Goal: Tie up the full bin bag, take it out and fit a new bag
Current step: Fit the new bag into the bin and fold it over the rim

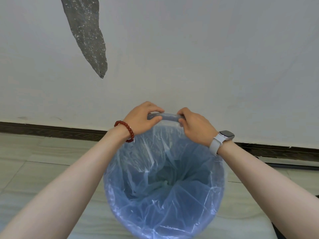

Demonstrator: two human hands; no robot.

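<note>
A round bin [170, 119] stands on the floor right below me, lined with a thin translucent blue bag [155, 209]. The bag's edge is folded over the rim along the near and side parts. My left hand [143, 118], with a red bead bracelet on the wrist, pinches the far rim and the bag there. My right hand [193, 125], with a white watch on the wrist, grips the same far rim a little to the right. The bag hangs open and I see only crumpled film at its bottom.
A white wall [207, 57] rises just behind the bin, with a dark skirting board [51, 131] along its foot. A long grey patch [88, 31] marks the wall at the upper left. Pale floor tiles [34, 166] lie around the bin.
</note>
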